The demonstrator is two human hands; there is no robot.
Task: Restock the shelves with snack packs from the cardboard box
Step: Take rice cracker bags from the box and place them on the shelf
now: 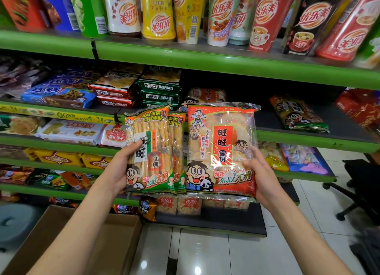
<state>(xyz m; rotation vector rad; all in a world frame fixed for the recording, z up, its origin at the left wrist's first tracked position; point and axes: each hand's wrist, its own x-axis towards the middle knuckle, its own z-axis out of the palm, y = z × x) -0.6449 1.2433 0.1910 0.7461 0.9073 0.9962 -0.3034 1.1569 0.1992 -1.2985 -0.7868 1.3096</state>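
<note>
Upright, snack packs (220, 151) between both hands.

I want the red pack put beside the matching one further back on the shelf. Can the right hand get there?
Probably yes: the right hand holds the red pack, and nothing blocks the shelf.

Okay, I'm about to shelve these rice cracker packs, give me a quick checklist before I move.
1. Left hand grip on the green-trimmed rice cracker packs: ok, thumb across the front.
2. Right hand grip on the red rice cracker pack: ok.
3. Number of packs in the left hand: at least two, exact count cannot tell.
4. Open space on the shelf behind the red pack: ok, dark gap visible.
5. Cardboard box contents: cannot tell.
</note>
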